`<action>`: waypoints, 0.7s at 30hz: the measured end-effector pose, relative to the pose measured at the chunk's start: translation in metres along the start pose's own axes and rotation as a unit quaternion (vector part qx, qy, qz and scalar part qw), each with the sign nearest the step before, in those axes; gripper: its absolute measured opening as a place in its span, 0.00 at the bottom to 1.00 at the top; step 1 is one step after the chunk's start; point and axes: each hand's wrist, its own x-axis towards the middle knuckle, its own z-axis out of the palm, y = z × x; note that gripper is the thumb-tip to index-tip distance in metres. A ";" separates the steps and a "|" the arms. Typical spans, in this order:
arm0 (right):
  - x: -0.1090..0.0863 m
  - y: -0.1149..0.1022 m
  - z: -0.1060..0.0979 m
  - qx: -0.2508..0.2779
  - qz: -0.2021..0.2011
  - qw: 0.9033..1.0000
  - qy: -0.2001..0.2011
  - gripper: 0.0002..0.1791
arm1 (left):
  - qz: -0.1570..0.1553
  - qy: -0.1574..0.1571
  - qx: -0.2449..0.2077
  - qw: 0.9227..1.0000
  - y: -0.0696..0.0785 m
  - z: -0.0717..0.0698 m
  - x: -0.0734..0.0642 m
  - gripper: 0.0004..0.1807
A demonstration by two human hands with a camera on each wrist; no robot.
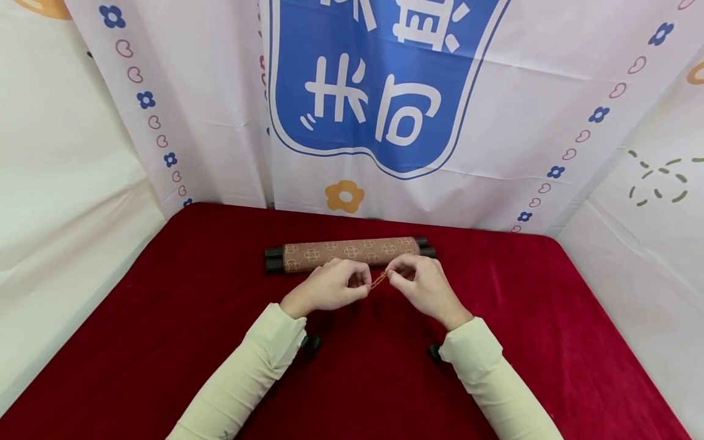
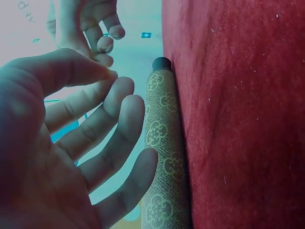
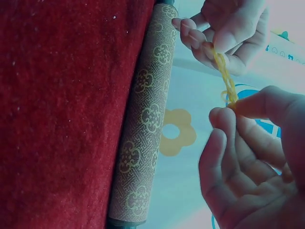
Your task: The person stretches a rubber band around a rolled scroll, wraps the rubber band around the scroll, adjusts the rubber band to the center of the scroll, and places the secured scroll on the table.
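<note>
A short yellow cord (image 3: 227,78), looped or doubled, stretches between my two hands. My left hand (image 1: 335,285) pinches one end between thumb and index finger, its other fingers loosely bent. The cord's other end is pinched by my right hand (image 1: 425,287). Just beyond the hands lies a rolled scroll (image 1: 352,251) in brown cloth with pale flower patterns and dark rod ends. In the left wrist view the scroll (image 2: 164,143) runs beside my left fingers without touching them; most of the cord is hidden there.
Dark red cloth (image 1: 374,379) covers the table. White printed curtains (image 1: 220,140) hang behind it and at both sides. Small dark objects (image 1: 310,344) show beneath my wrists, apparently the wrist cameras.
</note>
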 end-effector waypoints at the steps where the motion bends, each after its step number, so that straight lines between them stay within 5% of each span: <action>1: 0.000 0.000 0.000 0.002 0.006 1.000 -0.005 0.05 | -0.003 0.004 0.001 1.000 0.000 -0.001 0.000 0.06; 12: 0.003 0.002 -0.008 -0.013 0.031 0.997 -0.064 0.02 | -0.038 0.117 0.004 0.992 -0.005 -0.014 -0.002 0.05; 21: 0.003 0.004 -0.021 -0.037 0.008 0.997 -0.072 0.02 | -0.040 0.105 0.042 0.993 -0.008 -0.031 -0.009 0.05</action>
